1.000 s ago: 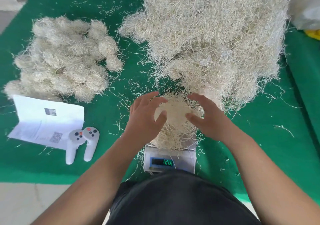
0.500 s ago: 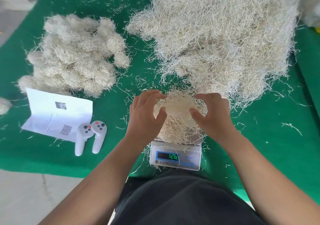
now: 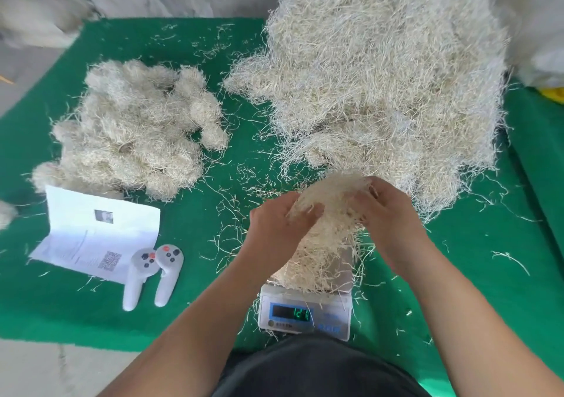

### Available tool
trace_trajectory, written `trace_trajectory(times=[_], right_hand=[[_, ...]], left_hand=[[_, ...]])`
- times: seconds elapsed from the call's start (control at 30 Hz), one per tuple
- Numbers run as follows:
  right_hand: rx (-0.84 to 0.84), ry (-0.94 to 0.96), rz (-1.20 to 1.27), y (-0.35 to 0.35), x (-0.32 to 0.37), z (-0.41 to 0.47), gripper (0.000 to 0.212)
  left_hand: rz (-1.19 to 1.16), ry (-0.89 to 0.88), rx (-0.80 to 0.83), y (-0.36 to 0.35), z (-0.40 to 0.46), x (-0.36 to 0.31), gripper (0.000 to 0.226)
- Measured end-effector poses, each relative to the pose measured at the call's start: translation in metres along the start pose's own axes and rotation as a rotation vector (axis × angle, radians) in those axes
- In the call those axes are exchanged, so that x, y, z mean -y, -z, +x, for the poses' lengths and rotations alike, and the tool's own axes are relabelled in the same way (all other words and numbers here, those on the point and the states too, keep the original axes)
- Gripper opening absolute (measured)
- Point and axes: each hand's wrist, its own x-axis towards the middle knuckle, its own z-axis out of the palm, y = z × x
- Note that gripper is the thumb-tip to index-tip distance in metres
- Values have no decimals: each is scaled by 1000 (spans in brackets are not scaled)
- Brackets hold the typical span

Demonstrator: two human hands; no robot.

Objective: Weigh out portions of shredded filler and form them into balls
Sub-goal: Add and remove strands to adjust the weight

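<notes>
On the tabletop (image 3: pixel 195 314), covered in green felt, a small digital scale (image 3: pixel 305 314) sits close to the person's body, its display showing green digits that are too blurred to read for certain. A portion of shredded filler (image 3: pixel 323 244) rests on the scale's platform and rises up between both hands. The left hand (image 3: pixel 274 228) grips the left side of this portion, fingers curled into the strands with the thumb lying across the front. The right hand (image 3: pixel 387 213) grips the upper right side, its fingers bent and buried in the fibres. Just behind the hands stands the large loose pile of filler (image 3: pixel 387 85), filling the far right of the tabletop and nearly touching the lifted portion. To the far left lies a heap of finished balls (image 3: pixel 134 128), well apart from the scale. In front of that heap lies a folded white paper sheet (image 3: pixel 97 231) printed with a square code, and just beside its near corner lie two pale grey handheld controllers (image 3: pixel 152 274), side by side. Loose strands are scattered over the felt around the scale.
</notes>
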Motion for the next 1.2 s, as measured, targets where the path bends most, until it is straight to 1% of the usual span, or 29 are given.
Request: trace_trajectory(times=[0.03,0.1,0.17,0.23,0.27,0.3,0.37,0.4,0.43,0.5,0.57,0.63,0.67,0.7,0.73,0.77,0.8,0.87,0.9,0.93,0.97,1.0,1.07,1.1,1.13,1.17,1.2], right_hand=[[-17,-13,46,2,4,3,14],[-38,-41,130,8,9,9,17],[-71,-93,181,14,10,19,17],[-152,-73,110,19,7,31,15],[-182,-22,13,21,4,36,14],[-190,62,-142,23,0,41,12],[-181,299,-629,28,-6,51,4],[-194,393,-846,30,-8,55,7],[-220,423,-958,33,-10,61,12],[-291,344,-952,40,-12,72,17],[-335,232,-808,53,-17,84,13],[-409,51,-527,69,-20,96,12],[-438,-81,-323,77,-17,103,15],[-431,-229,-91,83,-14,109,17],[-394,-371,149,89,-12,115,15],[-360,-484,366,93,-10,120,12],[-346,-556,551,98,-9,125,10],[-359,-581,856,105,-8,138,8],[-379,-552,967,108,-5,145,12],[-398,-502,1021,111,-2,153,17],[-415,-451,997,114,3,161,21],[-431,-395,920,116,8,169,21],[-464,-258,728,116,18,187,24],[-450,-188,612,114,22,194,31],[-404,-124,419,111,25,200,40],[-318,-81,137,108,27,204,48],[-193,-54,-169,106,27,207,51]], left_hand=[[-93,-22,-5,0,1,-3,19],[-198,-4,-35,3,1,-5,9],[-233,27,-39,3,0,-5,8],[-246,81,-60,3,-1,-4,8],[-259,111,-94,3,-1,-3,7],[-266,135,-129,3,0,-2,7],[-239,145,-197,4,0,3,19],[-228,143,-231,5,-1,5,26],[-241,148,-273,7,-1,8,29],[-297,176,-362,16,-1,12,27],[-345,203,-426,26,0,15,28],[-385,233,-471,36,-1,22,35],[-368,244,-472,41,-2,26,39],[-321,247,-457,44,-4,30,42],[-258,245,-432,46,-6,34,44],[-195,243,-401,46,-8,37,45],[-161,247,-367,45,-9,39,45],[-81,259,-258,44,-11,43,42],[-10,254,-176,43,-12,45,41],[65,244,-88,43,-14,48,39],[128,234,-8,43,-16,51,38],[186,228,66,45,-17,55,36],[304,219,186,45,-18,60,35],[354,214,229,44,-18,61,35],[390,206,251,42,-18,61,34],[409,194,252,41,-18,60,33],[406,181,234,38,-17,58,31]])
